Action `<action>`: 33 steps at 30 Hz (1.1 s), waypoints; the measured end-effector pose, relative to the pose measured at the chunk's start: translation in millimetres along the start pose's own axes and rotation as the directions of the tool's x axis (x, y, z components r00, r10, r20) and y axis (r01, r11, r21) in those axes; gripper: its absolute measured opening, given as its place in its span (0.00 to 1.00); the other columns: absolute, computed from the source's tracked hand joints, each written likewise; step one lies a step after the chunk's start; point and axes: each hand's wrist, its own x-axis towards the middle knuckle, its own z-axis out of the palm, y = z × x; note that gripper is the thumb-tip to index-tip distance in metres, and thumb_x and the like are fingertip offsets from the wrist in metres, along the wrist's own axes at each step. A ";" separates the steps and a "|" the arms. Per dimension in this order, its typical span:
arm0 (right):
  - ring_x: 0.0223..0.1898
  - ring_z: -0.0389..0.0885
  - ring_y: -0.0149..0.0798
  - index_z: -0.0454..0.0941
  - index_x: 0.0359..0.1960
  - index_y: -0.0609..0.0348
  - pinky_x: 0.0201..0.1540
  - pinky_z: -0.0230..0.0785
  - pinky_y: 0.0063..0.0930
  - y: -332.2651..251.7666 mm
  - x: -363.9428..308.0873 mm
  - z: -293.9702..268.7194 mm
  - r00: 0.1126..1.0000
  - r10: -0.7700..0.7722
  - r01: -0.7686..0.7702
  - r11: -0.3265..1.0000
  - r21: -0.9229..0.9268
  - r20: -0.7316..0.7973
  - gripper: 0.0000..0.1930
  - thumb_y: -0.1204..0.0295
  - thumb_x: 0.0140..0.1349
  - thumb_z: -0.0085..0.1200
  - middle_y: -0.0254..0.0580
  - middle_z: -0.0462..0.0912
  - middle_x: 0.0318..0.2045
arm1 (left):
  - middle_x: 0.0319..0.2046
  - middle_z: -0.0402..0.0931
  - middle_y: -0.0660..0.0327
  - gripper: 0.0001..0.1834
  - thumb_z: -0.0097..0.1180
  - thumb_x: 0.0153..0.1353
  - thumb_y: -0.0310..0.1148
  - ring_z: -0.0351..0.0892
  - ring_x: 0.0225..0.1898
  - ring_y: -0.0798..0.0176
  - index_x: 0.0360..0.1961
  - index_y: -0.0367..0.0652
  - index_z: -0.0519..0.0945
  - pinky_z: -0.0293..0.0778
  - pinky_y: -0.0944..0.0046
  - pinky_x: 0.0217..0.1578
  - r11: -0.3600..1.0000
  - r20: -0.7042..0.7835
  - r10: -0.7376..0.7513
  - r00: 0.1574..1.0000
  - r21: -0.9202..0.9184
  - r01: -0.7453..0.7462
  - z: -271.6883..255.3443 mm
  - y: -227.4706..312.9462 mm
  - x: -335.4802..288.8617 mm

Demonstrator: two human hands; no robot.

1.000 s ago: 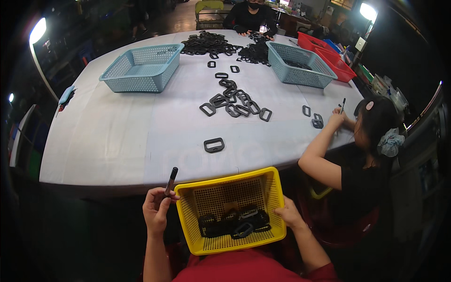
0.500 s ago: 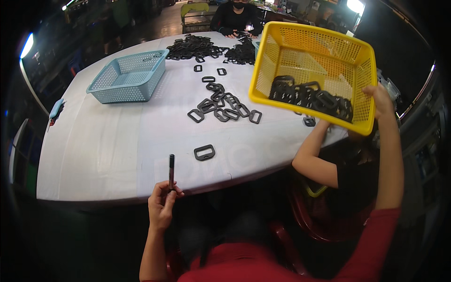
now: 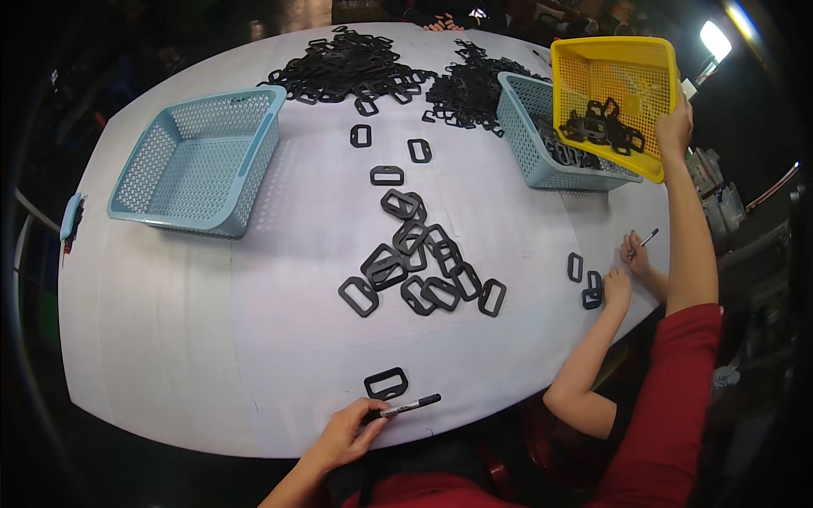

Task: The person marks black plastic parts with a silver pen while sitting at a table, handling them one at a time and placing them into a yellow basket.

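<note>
At the near table edge my left hand (image 3: 345,436) is closed around a black marker pen (image 3: 412,405), which lies almost level and points right. Just beyond it rests a black rectangular plastic ring (image 3: 386,383) with an open middle. My right hand (image 3: 675,134) reaches far out and grips the right side of a yellow perforated basket (image 3: 614,76). That basket is tilted above a light blue basket (image 3: 527,123), its lower edge overlapping it in view. Several black rings (image 3: 603,125) sit low in the yellow basket; more black rings (image 3: 569,156) show in the blue one.
A loose cluster of black rings (image 3: 415,254) covers mid-table. Two dark heaps (image 3: 339,68) (image 3: 478,85) stand farther back. A second blue basket (image 3: 199,161) is at left. A co-worker's hands (image 3: 622,284) work at right with a pen; another person's hands (image 3: 445,23) rest at the far edge.
The yellow basket has moved away from me, over the right blue basket, and holds fewer rings. My left hand has come down to the table, its pen turned from upright to level.
</note>
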 end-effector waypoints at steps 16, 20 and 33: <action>0.59 0.61 0.47 0.60 0.60 0.44 0.58 0.58 0.41 -57.2 16.5 -16.6 0.833 -0.546 0.552 0.832 -0.065 0.090 0.30 0.83 0.53 0.42 0.42 0.64 0.57 | 0.40 0.75 0.58 0.09 0.44 0.62 0.27 0.72 0.42 0.69 0.43 0.37 0.68 0.68 0.67 0.44 0.975 -0.033 -0.045 0.998 -0.220 0.037 -7.8 63.4 101.6; 0.49 0.71 0.42 0.62 0.55 0.63 0.51 0.63 0.30 -74.6 -8.7 -84.2 0.920 0.157 -0.311 0.850 0.425 0.359 0.28 0.87 0.49 0.43 0.46 0.70 0.49 | 0.39 0.74 0.57 0.09 0.45 0.61 0.25 0.72 0.43 0.66 0.42 0.37 0.68 0.67 0.65 0.45 0.940 -0.235 0.077 0.969 -0.307 -0.149 -42.6 111.0 55.9; 0.47 0.73 0.43 0.65 0.52 0.63 0.48 0.65 0.32 -345.5 -334.7 -131.7 0.202 -0.250 -0.836 0.461 0.299 0.947 0.26 0.85 0.46 0.43 0.48 0.75 0.43 | 0.34 0.71 0.62 0.08 0.42 0.63 0.26 0.72 0.39 0.69 0.43 0.38 0.68 0.68 0.70 0.38 0.988 -0.859 0.137 0.493 0.083 -0.129 -167.7 153.9 -94.3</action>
